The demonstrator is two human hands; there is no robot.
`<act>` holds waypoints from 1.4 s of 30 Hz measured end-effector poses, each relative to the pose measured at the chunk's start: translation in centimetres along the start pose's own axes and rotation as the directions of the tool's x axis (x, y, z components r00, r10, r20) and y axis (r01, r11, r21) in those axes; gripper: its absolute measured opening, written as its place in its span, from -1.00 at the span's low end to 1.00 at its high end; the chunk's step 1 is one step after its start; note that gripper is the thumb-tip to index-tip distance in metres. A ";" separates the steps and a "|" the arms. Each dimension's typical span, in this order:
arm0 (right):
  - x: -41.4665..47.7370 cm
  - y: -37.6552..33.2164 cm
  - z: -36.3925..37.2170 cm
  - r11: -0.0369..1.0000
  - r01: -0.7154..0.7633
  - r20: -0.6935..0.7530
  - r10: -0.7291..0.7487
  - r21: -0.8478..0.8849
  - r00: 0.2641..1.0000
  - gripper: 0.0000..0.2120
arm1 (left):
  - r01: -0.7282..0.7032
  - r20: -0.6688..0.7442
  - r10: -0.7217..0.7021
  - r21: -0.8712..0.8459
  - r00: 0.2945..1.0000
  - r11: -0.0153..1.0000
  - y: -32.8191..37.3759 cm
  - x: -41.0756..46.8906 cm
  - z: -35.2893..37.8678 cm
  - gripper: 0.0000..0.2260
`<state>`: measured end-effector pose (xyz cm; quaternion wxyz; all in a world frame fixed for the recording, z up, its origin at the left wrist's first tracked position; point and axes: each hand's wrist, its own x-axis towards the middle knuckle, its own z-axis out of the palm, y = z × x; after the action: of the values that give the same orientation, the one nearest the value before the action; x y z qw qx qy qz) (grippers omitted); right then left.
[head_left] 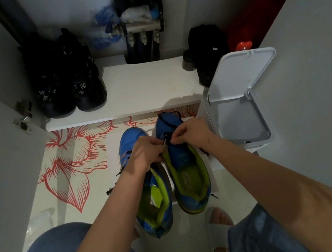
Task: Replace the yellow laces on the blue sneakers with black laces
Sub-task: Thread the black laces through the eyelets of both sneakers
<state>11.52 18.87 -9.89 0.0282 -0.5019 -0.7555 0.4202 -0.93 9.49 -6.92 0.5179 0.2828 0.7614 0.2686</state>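
status: relacing is under way, judged to be past the halfway mark.

position of parts: both blue sneakers stand side by side on a white sheet [208, 162] on the floor [69, 160], toes pointing away from the person. a white bin [240, 85] with its lid up stands just beside the right sneaker [189, 176].

left sneaker [128, 139]: black lacing crosses the eyelets next to the left wrist, and loose black ends [113, 182] trail onto the floor beside it. no yellow lace shows. the forearm covers the upper eyelets, so it may or may not be threaded to the top.

right sneaker: the black lace [171, 123] lies looped over the toe and runs back to the lowest eyelets, where both hands meet. the tongue and upper eyelets carry no lace.

grip: the left hand [146, 156] pinches the lace between thumb and forefinger, the other fingers curled in. the right hand [191, 131] pinches the same lace from the opposite side, close to touching the left.

done: yellow laces are off both sneakers and out of view.

left: thread the right sneaker row by row to the top, even out the ends, and tie both.
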 end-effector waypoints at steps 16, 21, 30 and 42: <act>0.2 -0.3 0.7 0.994 0.039 0.055 -0.033 -0.107 0.998 -0.86 | -0.067 -0.223 0.090 0.108 0.971 0.992 -0.7 0.1 1.2 -0.95; -1.0 -2.1 -1.9 0.965 0.195 0.112 -0.216 0.177 0.970 -0.75 | -0.253 -0.443 0.282 0.124 0.851 0.959 1.7 -0.8 0.0 -0.87; -1.3 -3.4 -2.0 0.923 0.170 0.086 -0.211 0.344 0.974 -0.89 | -0.153 -0.293 0.074 -0.256 0.953 0.955 2.1 -0.2 -1.5 -0.84; -2.2 -5.8 -4.8 0.419 0.070 0.018 -0.203 0.905 0.979 -0.87 | -0.165 -0.114 0.172 0.067 0.978 0.984 -0.3 1.0 -0.1 -0.96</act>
<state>10.59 19.22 -2.05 0.2784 -0.3191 -0.4531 0.7845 -1.34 9.94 -7.74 0.4385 0.3445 0.7716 0.3059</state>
